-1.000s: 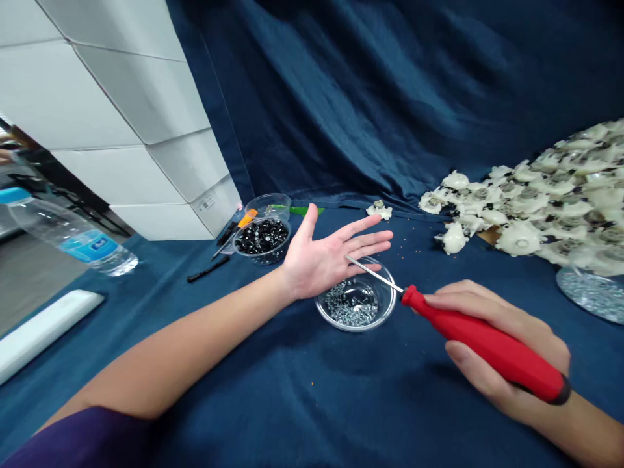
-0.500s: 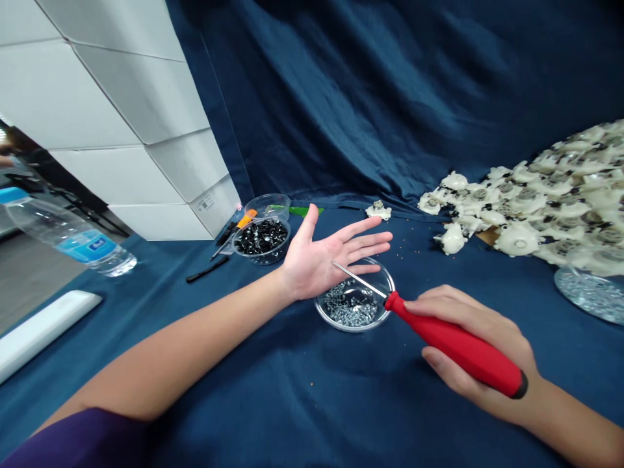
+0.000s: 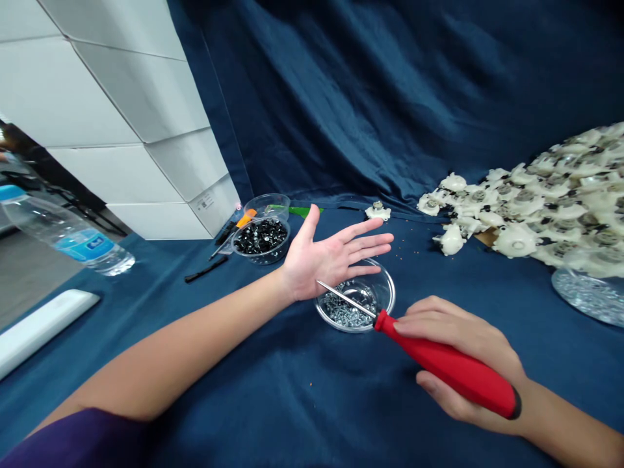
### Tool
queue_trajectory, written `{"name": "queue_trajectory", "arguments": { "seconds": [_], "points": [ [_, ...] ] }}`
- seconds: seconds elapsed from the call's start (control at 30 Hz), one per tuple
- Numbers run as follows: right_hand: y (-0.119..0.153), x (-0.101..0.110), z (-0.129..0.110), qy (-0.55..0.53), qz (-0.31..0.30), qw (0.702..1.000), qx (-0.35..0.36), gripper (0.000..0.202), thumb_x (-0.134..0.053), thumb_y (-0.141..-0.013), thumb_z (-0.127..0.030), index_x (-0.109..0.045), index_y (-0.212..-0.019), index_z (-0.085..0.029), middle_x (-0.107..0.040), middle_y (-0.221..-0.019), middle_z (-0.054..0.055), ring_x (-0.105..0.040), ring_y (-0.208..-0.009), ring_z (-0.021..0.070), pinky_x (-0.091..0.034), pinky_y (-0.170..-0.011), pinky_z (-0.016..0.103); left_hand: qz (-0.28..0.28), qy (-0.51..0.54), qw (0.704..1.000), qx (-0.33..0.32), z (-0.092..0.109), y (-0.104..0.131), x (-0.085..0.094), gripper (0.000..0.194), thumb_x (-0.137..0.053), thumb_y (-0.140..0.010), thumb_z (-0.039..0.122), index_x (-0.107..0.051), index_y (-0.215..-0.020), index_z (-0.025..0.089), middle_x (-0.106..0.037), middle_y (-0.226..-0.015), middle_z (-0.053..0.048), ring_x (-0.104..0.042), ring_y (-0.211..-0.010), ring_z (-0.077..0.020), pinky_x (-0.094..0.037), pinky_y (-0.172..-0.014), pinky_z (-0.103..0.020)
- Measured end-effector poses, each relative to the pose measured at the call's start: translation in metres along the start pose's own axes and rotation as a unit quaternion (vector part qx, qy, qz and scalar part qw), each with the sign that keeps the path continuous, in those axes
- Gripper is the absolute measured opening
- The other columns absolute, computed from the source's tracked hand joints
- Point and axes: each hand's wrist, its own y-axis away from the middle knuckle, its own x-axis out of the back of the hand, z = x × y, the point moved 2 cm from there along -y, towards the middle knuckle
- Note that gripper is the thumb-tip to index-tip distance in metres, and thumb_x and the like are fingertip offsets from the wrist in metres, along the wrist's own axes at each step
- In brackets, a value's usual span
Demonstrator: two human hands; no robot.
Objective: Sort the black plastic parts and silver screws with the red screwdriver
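The two hands at a worktop (image 3: 292, 396) covered in blue cloth. The left hand (image 3: 319, 260) is extended from the left, palm turned toward the viewer, its fingers spread wide and the thumb pointing up. The right hand (image 3: 478, 335) holds a screwdriver (image 3: 441, 357), the fingers closed around its red handle. The metal shaft points up and to the left, passing in front of the bowl (image 3: 391, 300); its tip appears in front of the heel of the left palm, and whether the two touch cannot be told. The bowl, clear and round, stands behind and partly below the left hand and contains silver screws (image 3: 348, 315). To the left of the thumb, a clear tub (image 3: 266, 259) is filled with small black parts (image 3: 260, 235); a thin black brush (image 3: 207, 268) lies near it. At right is a large heap of cream housings (image 3: 517, 240), with one single housing (image 3: 377, 210) well apart from it, near the blue curtain (image 3: 365, 97). At left, white boxes (image 3: 97, 104) are stacked high; in front of them are a bottle (image 3: 88, 247) with a blue cap and label and, nearer the viewer, a white bar (image 3: 46, 328)
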Motion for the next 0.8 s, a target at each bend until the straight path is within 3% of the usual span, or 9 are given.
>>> {"name": "queue_trajectory", "arguments": {
  "seconds": [0.53, 0.8],
  "points": [
    [-0.0017, -0.0035, -0.0024, -0.024, -0.027, 0.999, 0.021, 0.062, -0.079, -0.088, -0.023, -0.061, -0.148, -0.023, -0.080, -0.113, 0.007, -0.071, -0.102, 0.0276, -0.062, -0.085, 0.042, 0.001, 0.024, 1.000, 0.004, 0.0004, -0.0009, 0.0012, 0.097, -0.012, -0.103, 0.078, -0.050, -0.162, 0.012, -0.054, -0.164, -0.020, -0.033, -0.163, -0.0386, -0.035, -0.125, -0.057],
    [-0.0044, -0.0034, -0.0055, 0.008, -0.021, 0.999, 0.026, 0.059, -0.079, -0.086, -0.026, -0.064, -0.143, -0.024, -0.083, -0.111, 0.008, -0.077, -0.102, 0.0298, -0.065, -0.085, 0.044, 0.007, 0.006, 1.000, 0.001, -0.0005, -0.0013, 0.0026, 0.095, -0.015, -0.102, 0.080, -0.057, -0.157, 0.014, -0.054, -0.163, -0.019, -0.035, -0.162, -0.0382, -0.037, -0.124, -0.055]
  ]
}}
